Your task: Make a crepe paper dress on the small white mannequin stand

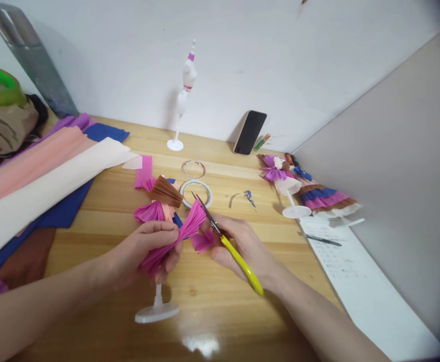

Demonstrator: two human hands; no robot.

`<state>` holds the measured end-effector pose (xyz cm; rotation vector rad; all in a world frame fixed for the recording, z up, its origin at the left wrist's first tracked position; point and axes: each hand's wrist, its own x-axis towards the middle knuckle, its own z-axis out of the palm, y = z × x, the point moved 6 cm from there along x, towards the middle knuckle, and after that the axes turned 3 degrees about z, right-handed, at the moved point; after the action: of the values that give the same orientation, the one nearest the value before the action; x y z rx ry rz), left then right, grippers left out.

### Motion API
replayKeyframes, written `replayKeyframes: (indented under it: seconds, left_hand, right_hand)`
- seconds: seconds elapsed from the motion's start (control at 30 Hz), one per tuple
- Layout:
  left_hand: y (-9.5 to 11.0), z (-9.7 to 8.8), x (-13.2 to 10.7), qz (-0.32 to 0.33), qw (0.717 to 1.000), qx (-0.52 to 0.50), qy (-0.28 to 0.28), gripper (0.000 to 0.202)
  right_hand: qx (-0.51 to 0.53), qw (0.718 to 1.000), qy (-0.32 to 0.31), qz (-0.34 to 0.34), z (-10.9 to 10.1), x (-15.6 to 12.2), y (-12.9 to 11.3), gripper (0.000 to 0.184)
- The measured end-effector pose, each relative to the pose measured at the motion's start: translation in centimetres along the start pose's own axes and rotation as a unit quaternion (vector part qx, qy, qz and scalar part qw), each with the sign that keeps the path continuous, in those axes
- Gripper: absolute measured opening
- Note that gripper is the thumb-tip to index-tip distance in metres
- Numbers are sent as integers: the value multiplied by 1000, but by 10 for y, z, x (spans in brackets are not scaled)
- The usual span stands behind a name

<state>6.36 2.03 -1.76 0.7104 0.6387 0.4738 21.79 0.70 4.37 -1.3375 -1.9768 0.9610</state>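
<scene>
My left hand (155,246) pinches a pleated strip of magenta crepe paper (191,221), gathered at its middle and fanning out at both ends. In my right hand (242,244) is a pair of scissors (238,254) with yellow handles, its blades at the strip's upper right end. Whether the blades bite into the paper, I cannot tell. A smaller magenta piece (202,242) hangs near my right fingers. Below my left hand shows a white round stand (157,311); what it carries is mostly hidden. Just behind lie pleated brown paper (165,191) and other magenta folds (148,212).
Rolls of tape (196,182) lie beyond my hands. A white mannequin (189,75) stands by the wall, near a phone (250,131). Crepe sheets (54,171) cover the left side, beside a flask (31,60). Dressed figures (280,171) and a written sheet (340,256) are at right.
</scene>
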Motion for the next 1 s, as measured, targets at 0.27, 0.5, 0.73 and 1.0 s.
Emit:
replayKeyframes:
  seconds: [0.27,0.5,0.73,1.0]
  left_hand:
    - [-1,-1,2,-5,1000,5,0,29]
    - [0,1,2,-5,1000,2,-8,30]
    - [-1,0,1,-6,1000,6,-6,29]
    - [1,1,2,-13,1000,12,3,31]
  right_hand:
    - [-52,999,-2,5,-2,-1,1,55]
    - [-43,999,-5,14,-2,0,2,54]
    - [-52,998,7,23,-3,0,4,49]
    - [-67,996,30,45,-4,1,14,51]
